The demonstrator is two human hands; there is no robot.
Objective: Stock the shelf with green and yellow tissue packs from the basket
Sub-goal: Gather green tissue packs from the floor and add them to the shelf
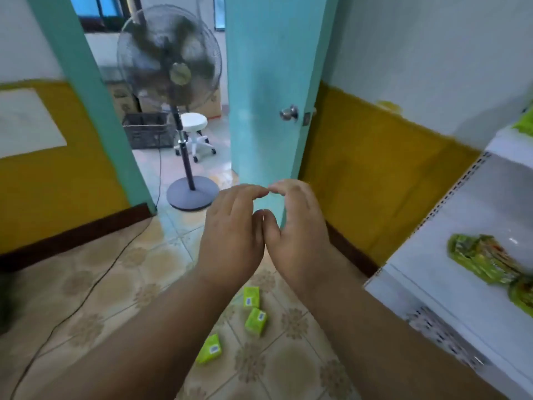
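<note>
While three green tissue packs point(251, 296) lie on the tiled floor point(121, 284) below, your left hand point(233, 238) and right hand point(300, 235) hover empty, fingers loosely curved, thumbs touching.

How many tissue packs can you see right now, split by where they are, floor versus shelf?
Green packs loose on the floor: 3, at and.
Green packs on the white shelf: at least 2 blurred bundles, and; separate packs cannot be counted.
Packs in either hand: 0.
Total clearly countable: 3 packs.
</note>
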